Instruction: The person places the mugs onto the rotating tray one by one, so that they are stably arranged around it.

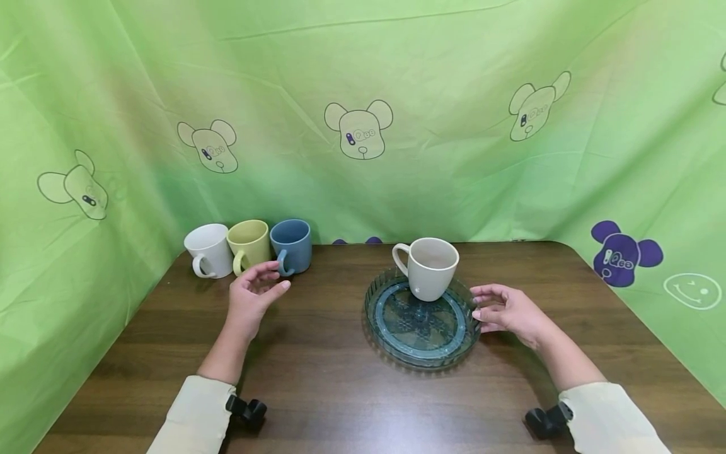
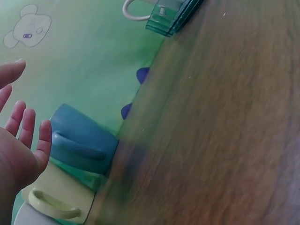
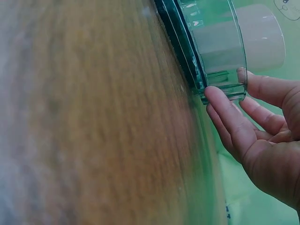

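Observation:
On the table stands a round, blue-green transparent tray (image 1: 422, 350) with a ribbed wall. A cream mug (image 1: 429, 271) is upright in its back part, handle to the left. My right hand (image 1: 510, 312) is at the tray's right side, fingertips touching the rim and outer wall; the right wrist view shows these fingers (image 3: 232, 117) against the clear wall. My left hand (image 1: 252, 299), fingers spread and loosely bent, is in front of the blue mug (image 1: 295, 243) and yellow mug (image 1: 249, 239). In the left wrist view its palm (image 2: 18, 154) holds nothing.
A white mug (image 1: 211, 249) ends the row of mugs at the back left, handles toward me. The brown wooden table (image 1: 340, 403) backs onto a green cloth (image 1: 283, 170) printed with bear heads. Black wrist devices (image 1: 246, 413) sit at both cuffs.

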Tool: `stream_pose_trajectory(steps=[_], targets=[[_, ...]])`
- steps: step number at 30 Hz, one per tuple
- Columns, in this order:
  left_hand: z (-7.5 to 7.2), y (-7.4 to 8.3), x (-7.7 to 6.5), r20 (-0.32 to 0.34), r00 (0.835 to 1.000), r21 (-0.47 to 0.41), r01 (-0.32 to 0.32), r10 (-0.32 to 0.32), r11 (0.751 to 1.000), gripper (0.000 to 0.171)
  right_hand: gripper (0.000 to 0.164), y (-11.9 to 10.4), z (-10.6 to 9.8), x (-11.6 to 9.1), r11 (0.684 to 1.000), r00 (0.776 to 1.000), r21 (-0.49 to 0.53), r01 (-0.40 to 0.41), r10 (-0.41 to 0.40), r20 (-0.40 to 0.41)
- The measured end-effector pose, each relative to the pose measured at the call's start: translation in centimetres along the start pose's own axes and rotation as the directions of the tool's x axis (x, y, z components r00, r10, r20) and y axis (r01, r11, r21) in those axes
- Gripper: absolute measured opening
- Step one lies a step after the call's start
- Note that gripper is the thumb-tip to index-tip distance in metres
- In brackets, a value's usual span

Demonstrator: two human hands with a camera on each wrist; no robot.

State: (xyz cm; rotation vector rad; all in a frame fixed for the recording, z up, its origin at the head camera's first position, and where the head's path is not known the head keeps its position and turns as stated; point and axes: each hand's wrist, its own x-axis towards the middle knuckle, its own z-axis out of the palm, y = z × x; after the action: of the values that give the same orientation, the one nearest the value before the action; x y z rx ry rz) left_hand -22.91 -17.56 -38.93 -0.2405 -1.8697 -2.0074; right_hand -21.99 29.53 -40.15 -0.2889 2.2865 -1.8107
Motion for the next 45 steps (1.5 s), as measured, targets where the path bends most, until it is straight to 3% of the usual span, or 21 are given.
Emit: stream_pose_trajectory(steps=[13,24,37,45], targets=[[-1.3,-0.6,1.2,-0.099,0.995,-0.012,0.02,-0.021,1.0,0.038,0.069,0.2,-0.1,-0.5,1.0,1.0,0.031,0.001,-0.001,-0.003],[-1.8,-1.8,2.0,-0.121,0.992,-0.03,0.039,-0.042,0.999,0.045,0.062,0.4,-0.6,-0.9,0.991,1.0,0.131,-0.023,0.021,0.016],[-1.5,-2.7,2.6,-0.12,0.98,-0.069,0.148,-0.156,0.987,0.048,0.048,0.7,-0.6,-1.4,0.986,0.999,0.164,-0.032,0.027,0.032],[-1.0,-3.4,3.4,-0.104,0.972,-0.027,0.208,-0.209,0.978,0.054,0.047,0.8,-0.6,-1.5,0.981,0.999,0.193,-0.036,0.03,0.036]])
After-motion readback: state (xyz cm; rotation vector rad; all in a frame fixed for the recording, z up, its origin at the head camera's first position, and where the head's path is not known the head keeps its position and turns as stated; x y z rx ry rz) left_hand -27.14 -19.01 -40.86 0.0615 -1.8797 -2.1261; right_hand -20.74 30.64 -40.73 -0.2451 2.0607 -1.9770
